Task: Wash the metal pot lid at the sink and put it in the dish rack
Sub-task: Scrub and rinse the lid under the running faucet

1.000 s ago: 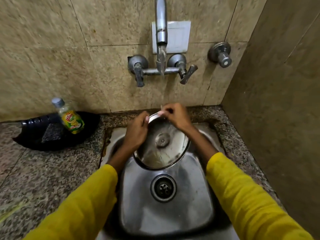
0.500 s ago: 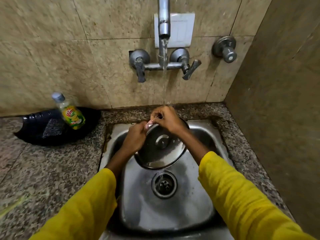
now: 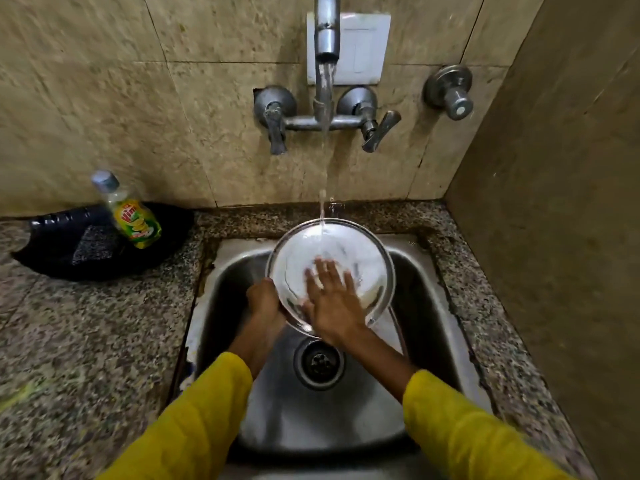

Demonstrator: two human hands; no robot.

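Observation:
The round metal pot lid (image 3: 360, 258) is held tilted over the steel sink (image 3: 419, 306), its soapy hollow side facing me. My left hand (image 3: 265, 301) grips its left rim from behind. My right hand (image 3: 332, 299) lies flat on the lid's inner face, fingers spread. Water runs from the tap (image 3: 326, 39) onto the lid's upper part. The lid's knob is hidden. No dish rack is in view.
A dish soap bottle (image 3: 133, 216) leans in a black tray (image 3: 59, 258) with a scrub pad (image 3: 95, 242) on the granite counter (image 3: 86, 341) at the left. The drain (image 3: 319, 363) is below the lid. A tiled side wall closes the right.
The lid has been turned over, hollow side now towards me. My right hand went from pinching its rim to pressing flat on it. The water stream is now fuller.

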